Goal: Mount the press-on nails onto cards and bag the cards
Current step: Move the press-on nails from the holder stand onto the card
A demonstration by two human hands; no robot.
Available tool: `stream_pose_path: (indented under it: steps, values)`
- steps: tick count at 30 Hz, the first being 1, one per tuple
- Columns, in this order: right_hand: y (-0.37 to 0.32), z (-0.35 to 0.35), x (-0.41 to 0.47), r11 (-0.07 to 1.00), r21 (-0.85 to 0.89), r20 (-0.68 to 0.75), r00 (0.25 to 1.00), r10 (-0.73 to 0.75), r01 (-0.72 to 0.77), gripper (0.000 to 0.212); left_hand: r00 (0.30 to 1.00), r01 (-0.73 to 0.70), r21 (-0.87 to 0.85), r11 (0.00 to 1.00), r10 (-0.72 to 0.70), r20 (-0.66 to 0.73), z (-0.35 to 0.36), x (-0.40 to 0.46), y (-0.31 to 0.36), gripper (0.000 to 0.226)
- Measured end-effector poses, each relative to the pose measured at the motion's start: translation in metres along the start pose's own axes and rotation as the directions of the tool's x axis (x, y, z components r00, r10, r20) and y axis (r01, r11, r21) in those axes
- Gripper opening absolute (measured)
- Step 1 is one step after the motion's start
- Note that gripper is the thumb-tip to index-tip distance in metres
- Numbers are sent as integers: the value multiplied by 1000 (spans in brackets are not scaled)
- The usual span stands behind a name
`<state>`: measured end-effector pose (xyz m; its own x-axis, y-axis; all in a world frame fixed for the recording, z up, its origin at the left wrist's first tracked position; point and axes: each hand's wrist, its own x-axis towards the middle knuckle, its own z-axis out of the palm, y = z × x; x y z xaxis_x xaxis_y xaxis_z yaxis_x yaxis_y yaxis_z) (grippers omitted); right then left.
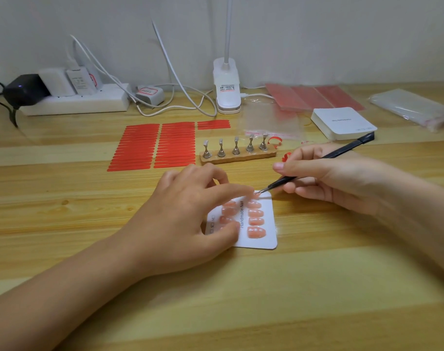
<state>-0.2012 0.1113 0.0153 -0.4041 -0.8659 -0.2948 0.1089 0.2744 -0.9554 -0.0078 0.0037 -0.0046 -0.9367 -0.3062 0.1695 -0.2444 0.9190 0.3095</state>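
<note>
A white card (269, 224) printed "Handmade Nail" lies on the wooden table, with several pink press-on nails (255, 219) stuck in two columns. My left hand (190, 214) rests on the card's left half; its index finger presses on the top nail of the right column, and the thumb touches the card lower down. My right hand (327, 178) grips black tweezers (314, 168), whose tip touches that same top nail at the card's far edge. Part of the left column is hidden under my left hand.
A wooden stand (237, 157) with several metal nail holders sits behind the card. Red adhesive strips (152, 145) lie to its left. A stack of blank cards (342, 122), clear bags (271, 120), pink sheets (314, 97), a lamp clamp (227, 87) and a power strip (74, 102) line the back.
</note>
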Motion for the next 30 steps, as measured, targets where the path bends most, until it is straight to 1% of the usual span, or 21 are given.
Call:
stream_pose_path:
  steps: [9, 12, 15, 17, 20, 22, 26, 30]
  values:
    - [2, 0, -1, 999, -13, -6, 999, -35, 35, 26, 1000, 3, 8, 1000, -3, 15, 0, 1, 0, 51]
    - [4, 0, -4, 996, 21, -40, 996, -85, 86, 24, 1000, 6, 11, 1000, -6, 12, 0, 1, 0, 51]
    - [7, 1, -9, 980, 68, -91, 980, -179, 186, 21, 1000, 6, 12, 1000, -6, 9, 0, 1, 0, 51]
    - [12, 4, -14, 961, 15, -111, 955, -274, 277, 22, 1000, 6, 10, 1000, -6, 9, 0, 1, 0, 51]
    - [17, 10, -20, 918, -140, -89, 919, -385, 371, 23, 1000, 6, 11, 1000, -6, 10, 1, 0, 0, 50]
    - [19, 11, -21, 903, -167, -88, 906, -414, 396, 22, 1000, 7, 12, 1000, -7, 9, 1, 0, 0, 51]
    - [20, 10, -20, 895, -150, -123, 890, -438, 420, 21, 1000, 14, 9, 1000, -14, 12, 1, 0, 0, 50]
    - [21, 11, -20, 882, -203, -103, 887, -450, 424, 21, 1000, 16, 6, 1000, -16, 12, 0, 0, 0, 51]
